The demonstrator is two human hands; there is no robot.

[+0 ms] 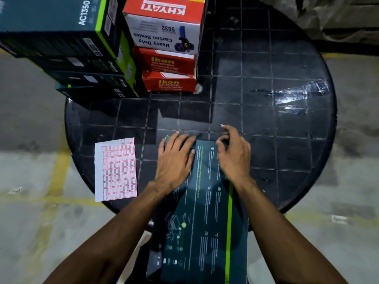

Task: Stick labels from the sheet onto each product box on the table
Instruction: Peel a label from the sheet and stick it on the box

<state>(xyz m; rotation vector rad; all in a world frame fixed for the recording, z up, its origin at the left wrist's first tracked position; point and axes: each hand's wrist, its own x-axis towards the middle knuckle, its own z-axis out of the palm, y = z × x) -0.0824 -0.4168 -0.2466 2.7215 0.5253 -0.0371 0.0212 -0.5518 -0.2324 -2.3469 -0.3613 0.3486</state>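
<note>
A long dark teal product box (205, 222) lies on the round black table (287, 140), with its near end sticking out over the table's front edge. My left hand (176, 158) lies across the box's far end with its fingers over the far edge, holding it down. My right hand (233, 154) hovers at the far right corner with curled fingers. It pinches a small white label (222, 125) that pokes out past the fingertips. The label sheet (117, 171), white with red-bordered labels, lies flat on the table to the left of the box.
At the back left stands a stack of dark teal and green boxes (61, 27). Beside it, a red and white carton-sealer box (164, 27) rests on two red Ikon boxes (169, 72). Grey floor with yellow lines surrounds the table.
</note>
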